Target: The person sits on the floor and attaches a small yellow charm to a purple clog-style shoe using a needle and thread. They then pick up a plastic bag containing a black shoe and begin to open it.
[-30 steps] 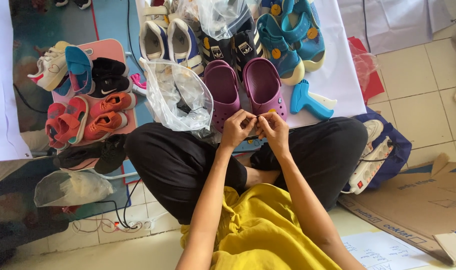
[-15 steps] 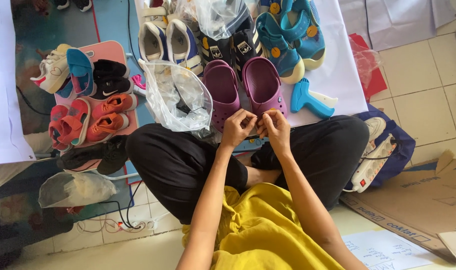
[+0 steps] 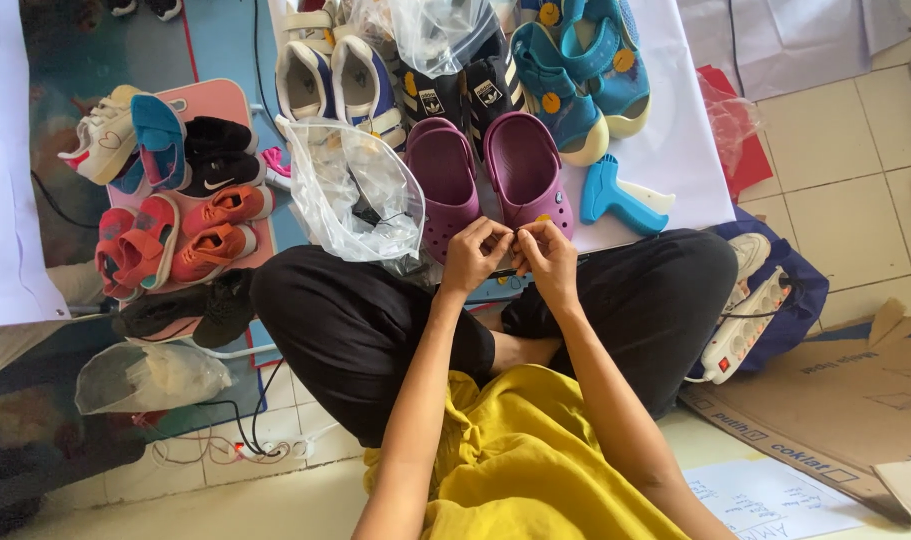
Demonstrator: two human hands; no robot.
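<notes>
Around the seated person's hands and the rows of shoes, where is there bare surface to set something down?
Free: the white sheet right of the blue tag gun, and the floor tiles beyond it. Crowded: the purple clogs lie right ahead of both hands, left hand and right hand, with the clear plastic bag beside them; the pink board is packed with small shoes.

Blue tagging gun [image 3: 615, 197] on white sheet [image 3: 690, 140] — power strip [image 3: 747, 327], cardboard [image 3: 835, 400] on floor tiles.

Gleaming just beyond the left hand [image 3: 472, 255]: smooth matt-plastic purple clogs [image 3: 485, 180]. Crinkling beside it, a glossy clear plastic bag [image 3: 355, 190]. Lying right of the right hand [image 3: 548, 258], rough brown cardboard [image 3: 835, 400].
</notes>
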